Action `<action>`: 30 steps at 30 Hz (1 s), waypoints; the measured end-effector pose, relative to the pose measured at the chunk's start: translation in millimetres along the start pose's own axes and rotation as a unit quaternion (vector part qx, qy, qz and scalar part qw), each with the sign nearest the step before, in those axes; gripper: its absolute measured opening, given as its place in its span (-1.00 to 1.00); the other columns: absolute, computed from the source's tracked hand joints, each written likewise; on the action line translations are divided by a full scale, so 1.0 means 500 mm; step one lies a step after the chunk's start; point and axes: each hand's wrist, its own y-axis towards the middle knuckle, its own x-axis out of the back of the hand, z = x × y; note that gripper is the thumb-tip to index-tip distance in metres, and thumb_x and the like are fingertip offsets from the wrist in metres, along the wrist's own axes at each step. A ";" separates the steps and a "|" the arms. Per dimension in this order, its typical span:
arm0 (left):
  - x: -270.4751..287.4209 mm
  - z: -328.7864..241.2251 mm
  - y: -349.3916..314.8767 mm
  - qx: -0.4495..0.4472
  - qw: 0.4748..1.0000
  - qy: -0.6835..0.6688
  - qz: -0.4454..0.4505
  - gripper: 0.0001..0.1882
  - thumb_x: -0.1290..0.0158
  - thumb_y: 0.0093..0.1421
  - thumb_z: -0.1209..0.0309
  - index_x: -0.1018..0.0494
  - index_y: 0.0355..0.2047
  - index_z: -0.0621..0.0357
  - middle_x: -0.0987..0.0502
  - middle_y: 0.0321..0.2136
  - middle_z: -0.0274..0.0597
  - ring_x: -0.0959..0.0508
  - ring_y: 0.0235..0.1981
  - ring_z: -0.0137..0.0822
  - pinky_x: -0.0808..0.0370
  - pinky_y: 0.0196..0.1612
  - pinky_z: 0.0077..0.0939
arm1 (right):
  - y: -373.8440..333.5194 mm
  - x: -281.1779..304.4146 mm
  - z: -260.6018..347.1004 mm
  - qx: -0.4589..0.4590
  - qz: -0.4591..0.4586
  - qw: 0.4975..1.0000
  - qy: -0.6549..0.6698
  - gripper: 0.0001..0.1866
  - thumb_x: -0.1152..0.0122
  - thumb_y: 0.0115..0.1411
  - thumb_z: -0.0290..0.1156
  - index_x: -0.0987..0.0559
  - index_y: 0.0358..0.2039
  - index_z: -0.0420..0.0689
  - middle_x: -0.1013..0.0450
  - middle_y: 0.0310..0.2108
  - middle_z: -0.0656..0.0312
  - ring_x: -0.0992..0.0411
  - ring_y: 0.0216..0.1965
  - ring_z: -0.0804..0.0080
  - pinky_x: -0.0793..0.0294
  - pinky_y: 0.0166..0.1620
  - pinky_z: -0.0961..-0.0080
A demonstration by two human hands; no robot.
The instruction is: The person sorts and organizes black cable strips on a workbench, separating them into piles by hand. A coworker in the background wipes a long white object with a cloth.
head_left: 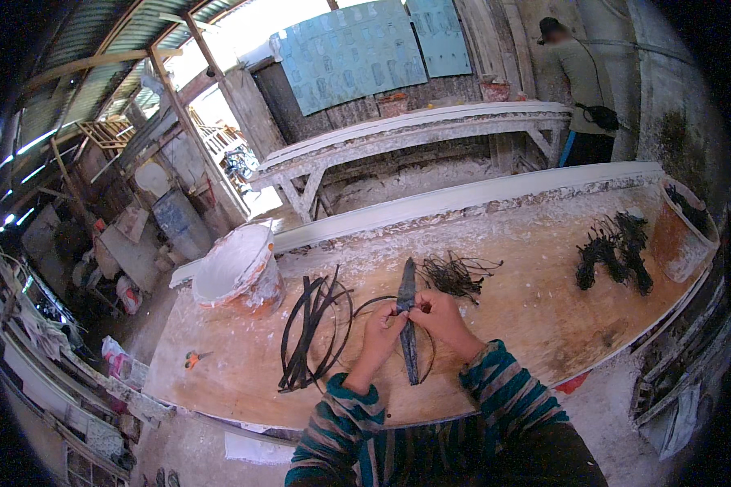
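Both my hands meet over the wooden tabletop [512,341], pinching the middle of a long, dark, flat strip [408,357] that tapers at its far end. My left hand [383,331] grips it from the left, my right hand [444,318] from the right, fingers closed and nearly touching. A thin dark band loops out on both sides of the strip; whether it is joined to it I cannot tell. Left of my hands lies a pile of black bands [302,345], some curved. Just beyond my right hand sits a tangle of thin dark strands [455,274].
A white-crusted bucket [237,272] stands at the table's left, with orange-handled scissors [193,359] nearer me. Black knotted bundles [613,252] lie at the right beside a tipped orange bucket [681,243]. Behind is a whitened bench [430,126]; a person [585,89] stands at its right end.
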 end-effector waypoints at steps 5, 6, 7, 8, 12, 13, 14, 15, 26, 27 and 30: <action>0.000 -0.019 0.001 0.000 0.999 -0.053 -0.005 -0.91 0.00 0.07 0.53 -0.42 -0.39 0.26 -0.38 -0.45 -0.35 -0.36 -0.33 -0.47 -0.26 -0.21 -0.64 | 0.003 0.002 -0.001 -0.026 0.011 1.000 -0.005 -0.85 -0.16 -0.10 -0.47 -0.39 -0.65 -0.23 -0.28 -0.70 0.37 -0.20 -0.62 0.69 -0.18 -0.57 0.66; 0.002 -0.021 0.002 0.018 0.997 -0.071 -0.003 -0.92 0.00 0.07 0.52 -0.42 -0.40 0.25 -0.38 -0.46 -0.37 -0.36 -0.34 -0.48 -0.26 -0.21 -0.65 | 0.003 0.002 -0.003 -0.031 0.009 0.999 -0.010 -0.86 -0.16 -0.10 -0.47 -0.39 -0.65 -0.23 -0.28 -0.70 0.37 -0.20 -0.62 0.69 -0.19 -0.57 0.66; 0.005 -0.022 0.001 0.055 0.992 -0.111 0.003 -0.92 0.00 0.06 0.52 -0.42 -0.40 0.22 -0.38 -0.47 -0.39 -0.36 -0.34 -0.50 -0.26 -0.22 -0.66 | 0.002 0.001 -0.004 -0.035 0.007 0.999 -0.015 -0.86 -0.15 -0.10 -0.48 -0.40 -0.64 -0.23 -0.28 -0.70 0.37 -0.21 -0.62 0.68 -0.19 -0.56 0.65; 0.011 -0.023 0.000 0.091 0.984 -0.151 0.008 -0.93 -0.01 0.06 0.52 -0.43 -0.40 0.20 -0.38 -0.47 -0.41 -0.36 -0.35 -0.51 -0.26 -0.24 -0.67 | 0.003 0.001 -0.007 -0.040 0.013 0.999 -0.009 -0.88 -0.15 -0.10 -0.48 -0.41 -0.63 -0.23 -0.29 -0.70 0.36 -0.21 -0.62 0.68 -0.20 -0.56 0.65; 0.046 -0.022 0.001 0.124 0.961 -0.247 0.027 -0.92 -0.02 0.06 0.50 -0.44 -0.39 0.10 -0.41 -0.46 -0.44 -0.37 -0.37 -0.57 -0.27 -0.30 -0.70 | 0.011 0.002 -0.016 -0.065 0.032 0.997 0.013 -0.88 -0.16 -0.12 -0.46 -0.44 -0.62 -0.23 -0.32 -0.70 0.31 -0.25 -0.62 0.64 -0.23 -0.55 0.64; 0.052 -0.021 0.002 0.123 0.953 -0.278 0.016 -0.93 -0.01 0.07 0.49 -0.43 -0.39 0.11 -0.43 -0.44 -0.41 -0.38 -0.39 -0.54 -0.29 -0.29 -0.67 | 0.013 0.003 -0.017 -0.111 0.041 0.993 0.006 -0.87 -0.16 -0.13 -0.44 -0.45 -0.62 -0.23 -0.32 -0.71 0.30 -0.26 -0.62 0.63 -0.23 -0.54 0.63; 0.056 -0.022 0.002 0.121 0.943 -0.309 0.006 -0.93 0.01 0.08 0.49 -0.42 -0.39 0.11 -0.45 -0.42 -0.37 -0.39 -0.41 -0.50 -0.31 -0.28 -0.64 | 0.012 0.007 -0.017 -0.093 0.044 0.995 -0.009 -0.86 -0.17 -0.14 -0.42 -0.46 -0.63 -0.23 -0.33 -0.71 0.27 -0.27 -0.63 0.59 -0.25 -0.54 0.61; 0.061 -0.023 0.002 0.122 0.933 -0.339 -0.002 -0.93 0.02 0.08 0.49 -0.40 -0.39 0.12 -0.47 -0.39 -0.33 -0.40 -0.43 -0.47 -0.32 -0.28 -0.61 | 0.012 0.014 -0.017 -0.114 0.051 0.991 -0.037 -0.84 -0.18 -0.15 -0.40 -0.47 -0.63 -0.23 -0.34 -0.71 0.24 -0.28 -0.63 0.56 -0.26 -0.54 0.60; 0.228 -0.035 0.009 -0.068 0.839 -0.507 -0.185 -0.76 0.10 0.17 0.35 -0.34 -0.16 0.13 -0.44 -0.23 -0.26 -0.42 -0.25 -0.40 -0.36 -0.18 -0.46 | 0.014 0.038 -0.040 -0.120 0.058 0.960 -0.245 -0.73 -0.16 -0.20 -0.19 -0.54 -0.59 -0.14 -0.45 -0.58 0.08 -0.43 -0.49 0.17 -0.39 -0.40 0.34; 0.247 -0.031 0.006 -0.081 0.824 -0.529 -0.186 -0.73 0.12 0.19 0.34 -0.32 -0.12 0.13 -0.43 -0.20 -0.25 -0.41 -0.24 -0.40 -0.35 -0.18 -0.45 | 0.013 0.038 -0.042 -0.115 0.059 0.959 -0.252 -0.73 -0.16 -0.20 -0.19 -0.55 -0.59 -0.14 -0.45 -0.59 0.08 -0.43 -0.49 0.16 -0.39 -0.40 0.34; 0.282 -0.011 -0.005 -0.127 0.787 -0.585 -0.152 -0.67 0.16 0.21 0.31 -0.28 -0.04 0.14 -0.39 -0.12 -0.25 -0.40 -0.22 -0.38 -0.34 -0.15 -0.43 | 0.015 0.042 -0.046 -0.127 0.085 0.951 -0.270 -0.72 -0.16 -0.21 -0.18 -0.55 -0.58 -0.14 -0.45 -0.59 0.08 -0.43 -0.49 0.13 -0.40 -0.39 0.32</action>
